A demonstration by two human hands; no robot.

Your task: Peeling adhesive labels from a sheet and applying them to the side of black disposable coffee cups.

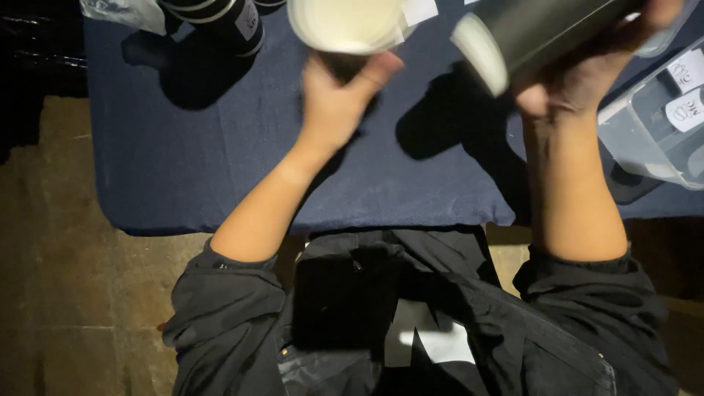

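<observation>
Left hand (339, 99) lifts a white cup (345, 23) in a closed grip; right hand (579, 81) clasps a tilted dark cylinder (539, 33), top cropped.

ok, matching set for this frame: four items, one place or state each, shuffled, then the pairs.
Items
1. pale round cup
2. dark cylinder
3. clear plastic bin
4. dark labelled bottles

Places/states
A. standing at the top left of the blue tablecloth
B. held tilted in the right hand
C. at the table's right edge
D. held up by the left hand

Pairs: 1-D, 2-B, 3-C, 4-A
</observation>
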